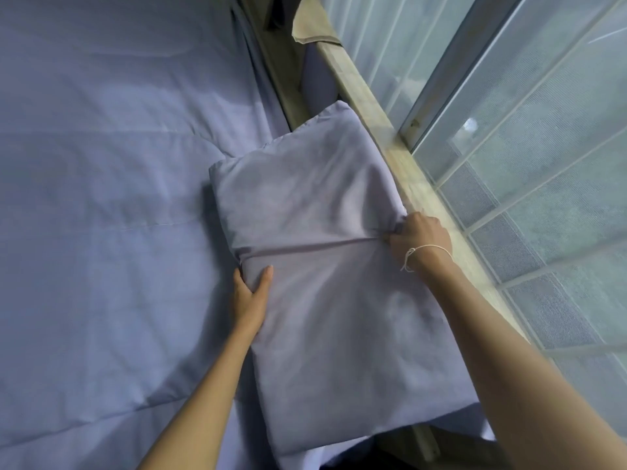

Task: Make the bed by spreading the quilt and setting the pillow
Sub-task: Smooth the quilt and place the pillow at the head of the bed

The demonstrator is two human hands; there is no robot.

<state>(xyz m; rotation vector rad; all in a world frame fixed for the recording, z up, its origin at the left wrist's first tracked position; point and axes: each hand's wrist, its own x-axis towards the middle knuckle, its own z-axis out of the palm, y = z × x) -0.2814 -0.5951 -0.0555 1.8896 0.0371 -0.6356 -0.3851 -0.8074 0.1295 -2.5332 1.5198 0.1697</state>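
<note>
Across the left side of the view, the quilt (101, 205) lies spread flat over the bed, pale lavender-blue, with long soft creases running through it. Moving toward the middle, the pillow (305, 266) sits on top of the quilt at the bed's right edge, in a case of the same colour, its far end angled up toward the wooden rail (380, 130). On the pillow's left edge we have the left hand (251, 296), thumb laid over the top of the fabric and fingers tucked round the side, gripping the pillow. A tight crease runs straight across the case from that hand to the other one. Over on the right edge, the right hand (419, 237) has its fingers curled, pinching a bunch of the pillowcase just beside the rail, a thin white string bracelet (424, 254) knotted around the wrist. Further right, the rail runs diagonally along the bed, touching the pillow's right side, with a scrap of tan cloth (312, 25) draped at its far end. Beyond it, at the far right, stands the window (529, 147) with frosted panes and pale bars.
</note>
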